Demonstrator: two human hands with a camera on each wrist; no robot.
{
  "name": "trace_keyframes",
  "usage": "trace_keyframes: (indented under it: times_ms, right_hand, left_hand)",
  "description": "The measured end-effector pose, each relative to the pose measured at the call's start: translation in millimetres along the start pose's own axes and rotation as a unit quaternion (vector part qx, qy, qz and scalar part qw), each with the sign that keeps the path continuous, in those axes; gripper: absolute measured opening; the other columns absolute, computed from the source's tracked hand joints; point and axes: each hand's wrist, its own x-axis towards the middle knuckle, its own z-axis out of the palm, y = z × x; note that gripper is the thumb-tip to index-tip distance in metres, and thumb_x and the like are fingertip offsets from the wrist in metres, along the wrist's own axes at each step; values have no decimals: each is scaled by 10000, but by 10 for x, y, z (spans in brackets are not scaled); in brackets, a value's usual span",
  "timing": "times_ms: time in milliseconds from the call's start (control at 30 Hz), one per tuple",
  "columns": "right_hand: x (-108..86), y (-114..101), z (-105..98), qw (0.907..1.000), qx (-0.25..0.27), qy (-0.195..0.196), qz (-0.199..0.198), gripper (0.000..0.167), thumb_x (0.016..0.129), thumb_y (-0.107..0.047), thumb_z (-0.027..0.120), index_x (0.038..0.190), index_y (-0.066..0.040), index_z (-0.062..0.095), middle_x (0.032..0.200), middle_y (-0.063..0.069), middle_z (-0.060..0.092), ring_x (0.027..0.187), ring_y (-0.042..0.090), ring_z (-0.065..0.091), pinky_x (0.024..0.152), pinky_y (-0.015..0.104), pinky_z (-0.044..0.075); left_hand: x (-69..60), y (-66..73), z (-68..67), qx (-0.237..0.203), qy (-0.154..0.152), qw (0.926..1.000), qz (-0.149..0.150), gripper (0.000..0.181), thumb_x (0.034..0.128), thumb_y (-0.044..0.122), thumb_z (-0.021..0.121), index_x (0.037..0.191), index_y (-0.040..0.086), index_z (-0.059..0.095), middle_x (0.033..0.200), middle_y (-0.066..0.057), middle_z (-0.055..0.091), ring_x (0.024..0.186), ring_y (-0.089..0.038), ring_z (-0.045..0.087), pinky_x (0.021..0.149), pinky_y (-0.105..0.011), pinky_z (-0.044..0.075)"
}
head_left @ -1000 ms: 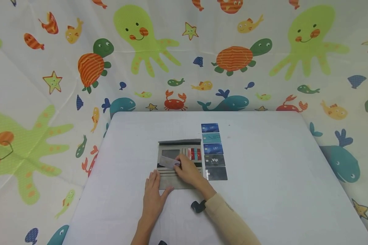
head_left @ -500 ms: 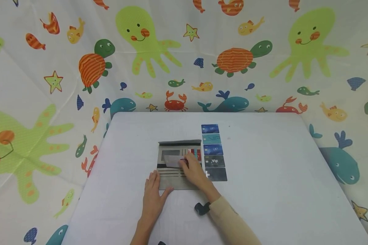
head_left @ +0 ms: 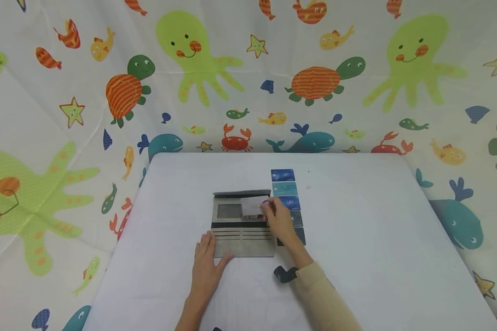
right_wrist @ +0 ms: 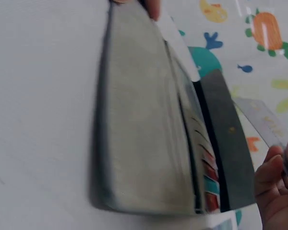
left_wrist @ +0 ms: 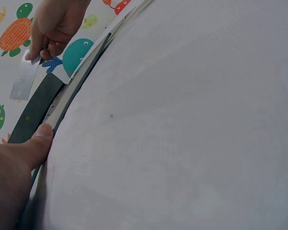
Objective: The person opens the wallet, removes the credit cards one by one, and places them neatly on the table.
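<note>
A grey long wallet [head_left: 228,248] lies unfolded on the table, its slots and dark fold showing. My left hand [head_left: 205,257] rests at its lower left corner with fingers extended; in the left wrist view the thumb of that hand [left_wrist: 19,163] touches the wallet's edge. Between thumb and fingers, my right hand [head_left: 281,225] pinches a pale card [head_left: 251,205] above the wallet's upper right part. From the right wrist, the card [right_wrist: 261,117] looks translucent with raised lettering. Red and teal card edges [right_wrist: 211,184] show in the wallet's slots.
Right of the wallet runs a column of cards: a blue VIP card [head_left: 283,175], a teal one [head_left: 285,188], another blue one [head_left: 291,202] and dark ones [head_left: 300,236], partly covered by my right hand. A sea-animal patterned cloth [head_left: 248,92] hangs behind the white table [head_left: 356,230].
My right hand has carried the pale card up and to the right, from the wallet's fold to over its upper right slots. The left hand has stayed in place.
</note>
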Motion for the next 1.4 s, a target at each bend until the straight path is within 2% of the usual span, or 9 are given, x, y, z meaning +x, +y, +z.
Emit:
trace_keyframes:
  times_ms: [167, 267, 433, 567, 700, 867, 1033, 1167, 1400]
  right_hand:
    - [89, -12, -173, 9986, 389, 236, 280, 311, 1003, -128, 594, 1272, 22, 547, 936, 171, 674, 709, 221, 646, 570, 191, 547]
    - [155, -7, -272, 9965, 595, 417, 412, 331, 990, -108, 599, 1272, 56, 543, 1002, 210, 680, 767, 254, 674, 605, 233, 585]
    - [263, 79, -418, 9920, 783, 759, 644, 321, 994, -146, 602, 1245, 48, 552, 963, 246, 683, 775, 322, 708, 669, 341, 632]
    - [344, 174, -517, 9900, 711, 965, 738, 346, 1010, -192, 588, 1261, 41, 539, 974, 225, 679, 736, 253, 718, 738, 386, 645]
    - [425, 262, -613, 9871, 611, 1169, 909, 386, 1024, -250, 572, 1286, 28, 514, 942, 189, 665, 650, 114, 672, 686, 322, 641]
    - [540, 403, -741, 9817, 525, 1446, 1126, 390, 1032, -284, 559, 1287, 7, 513, 895, 141, 643, 646, 73, 625, 623, 207, 593]
    - [682, 557, -899, 9745, 242, 1842, 1258, 419, 1025, -298, 571, 1311, 7, 535, 980, 164, 680, 729, 53, 604, 650, 104, 506]
    - [775, 631, -1019, 9695, 76, 1991, 1429, 431, 1017, -284, 587, 1340, -3, 541, 1044, 189, 693, 768, 63, 597, 670, 103, 470]
    - [890, 724, -1146, 9610, -63, 2116, 1782, 433, 1014, -283, 597, 1357, -30, 524, 1120, 198, 701, 874, 175, 633, 721, 142, 467]
  left_hand:
    - [-4, -13, 0, -17, 4, 10000, 3, 898, 874, 463, 736, 1520, -35, 361, 1638, -191, 290, 1539, -376, 229, 1308, -429, 95]
    - [-5, -16, 3, -11, -12, 10000, -23, 901, 876, 473, 729, 1522, -33, 359, 1639, -191, 288, 1539, -377, 226, 1306, -437, 100]
    - [-5, -28, 24, 21, 102, 9999, 18, 902, 867, 483, 732, 1515, -32, 374, 1631, -193, 305, 1531, -383, 244, 1312, -398, 77]
    - [-14, -34, 38, 59, 235, 9997, 69, 891, 855, 470, 748, 1503, -31, 398, 1618, -193, 333, 1517, -387, 275, 1312, -329, 38]
    - [-10, -24, 22, 7, 102, 9999, -18, 891, 863, 466, 742, 1519, -17, 379, 1633, -176, 310, 1531, -374, 249, 1311, -381, 73]
    - [-4, -12, -6, -55, -94, 9998, -141, 895, 878, 468, 729, 1537, -3, 349, 1653, -157, 272, 1550, -357, 206, 1291, -492, 139]
    - [-9, -15, 10, -16, 57, 10000, -41, 875, 878, 462, 735, 1520, -14, 379, 1637, -167, 307, 1534, -369, 244, 1302, -442, 120]
    - [-9, -10, 11, 2, 107, 9999, 29, 867, 875, 454, 740, 1511, -21, 391, 1629, -176, 321, 1529, -373, 256, 1306, -419, 107]
    - [-5, 2, -24, -32, -106, 9999, -75, 881, 883, 464, 727, 1523, -22, 366, 1644, -175, 285, 1544, -367, 217, 1295, -478, 135]
